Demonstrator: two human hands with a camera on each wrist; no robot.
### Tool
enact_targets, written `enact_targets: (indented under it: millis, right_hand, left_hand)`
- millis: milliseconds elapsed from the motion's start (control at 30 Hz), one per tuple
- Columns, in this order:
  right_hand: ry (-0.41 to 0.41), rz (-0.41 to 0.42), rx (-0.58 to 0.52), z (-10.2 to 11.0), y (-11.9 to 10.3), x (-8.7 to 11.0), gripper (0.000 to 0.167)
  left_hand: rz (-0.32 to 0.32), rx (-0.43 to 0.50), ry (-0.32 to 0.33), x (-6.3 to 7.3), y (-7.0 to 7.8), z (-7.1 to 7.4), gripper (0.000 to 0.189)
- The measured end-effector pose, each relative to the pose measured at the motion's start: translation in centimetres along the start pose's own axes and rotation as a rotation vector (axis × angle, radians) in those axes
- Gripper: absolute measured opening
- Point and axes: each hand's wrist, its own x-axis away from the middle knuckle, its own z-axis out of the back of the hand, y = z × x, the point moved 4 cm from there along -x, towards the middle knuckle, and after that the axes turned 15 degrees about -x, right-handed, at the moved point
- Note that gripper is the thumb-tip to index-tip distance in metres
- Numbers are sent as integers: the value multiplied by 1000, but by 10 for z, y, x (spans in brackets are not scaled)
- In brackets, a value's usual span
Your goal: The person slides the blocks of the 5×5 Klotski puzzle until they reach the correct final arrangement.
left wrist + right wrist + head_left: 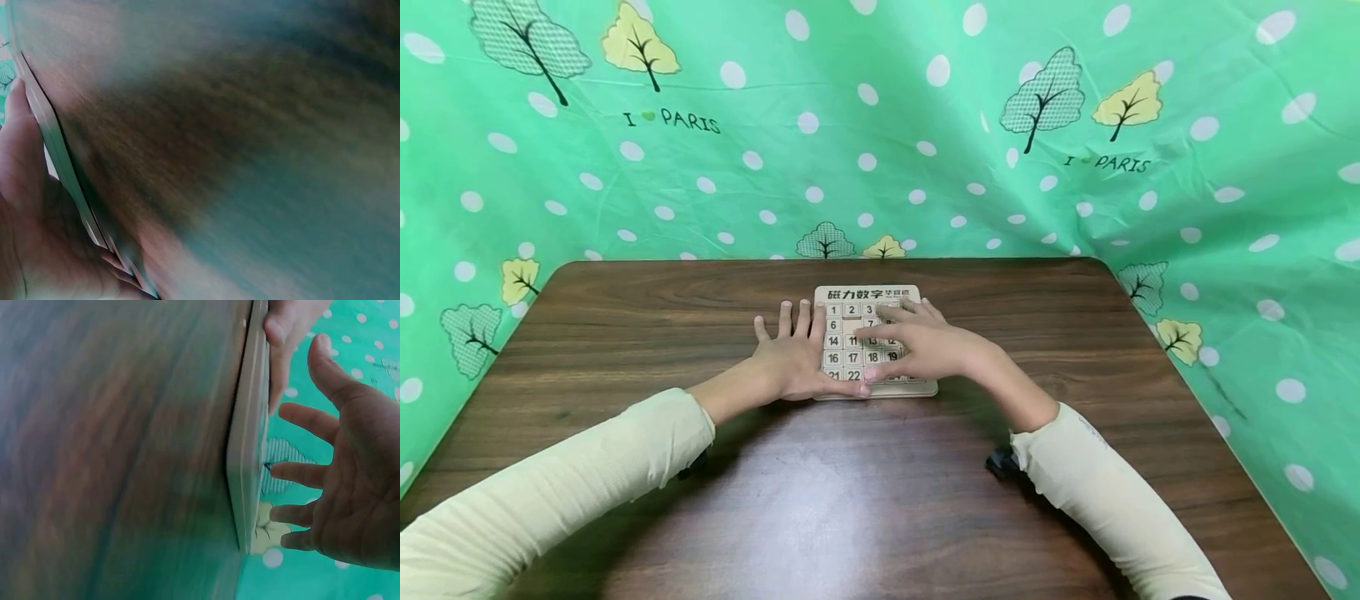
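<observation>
A number sliding puzzle [853, 358] lies flat on the table, with numbered square tiles in a pale frame. In its second row, a bare slot [852, 326] shows between tiles 6 and 7. My left hand [792, 362] spreads its fingers along the puzzle's left side, its thumb lying across the bottom edge. Over the right part of the board is my right hand [936, 346], fingers extended, the index fingertip at tile 11 just below the slot. It hides several tiles. From the right wrist view, the right hand [362, 475] appears beside the board's edge [247, 444], fingers apart.
The dark wooden table [850, 500] extends around the puzzle. Behind and at both sides hangs a green curtain [865, 125] with white dots and printed trees. Dark straps [1002, 462] show under the pale sleeves [1097, 475].
</observation>
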Motion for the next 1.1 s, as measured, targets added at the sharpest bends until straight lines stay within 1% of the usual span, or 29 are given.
enact_targets:
  millis: [67, 167, 267, 467, 533, 700, 867, 967, 1100]
  right_hand:
    - [26, -2, -13, 5, 5, 2, 75]
    - [51, -26, -22, 12, 13, 5, 73]
    - [50, -41, -20, 16, 18, 6, 72]
    - [12, -74, 8, 15, 23, 4, 71]
    - [6, -90, 19, 15, 22, 4, 71]
    - [-7, -99, 44, 13, 15, -2, 73]
    - [-28, -91, 55, 9, 6, -12, 75]
    - [-25, -81, 60, 7, 1, -17, 74]
    - [-23, -80, 67, 6, -2, -18, 75]
  left_hand:
    - [-2, 0, 0, 0, 1, 0, 167]
    - [-4, 0, -1, 1, 1, 1, 167]
    - [-5, 0, -4, 2, 2, 2, 168]
    - [-7, 10, -6, 2, 3, 2, 167]
    - [-10, 10, -2, 2, 4, 2, 167]
    - [-7, 7, 0, 1, 3, 2, 167]
    - [-4, 8, -2, 2, 1, 1, 166]
    - [-2, 12, -2, 3, 1, 1, 166]
    - [0, 8, 1, 3, 1, 2, 166]
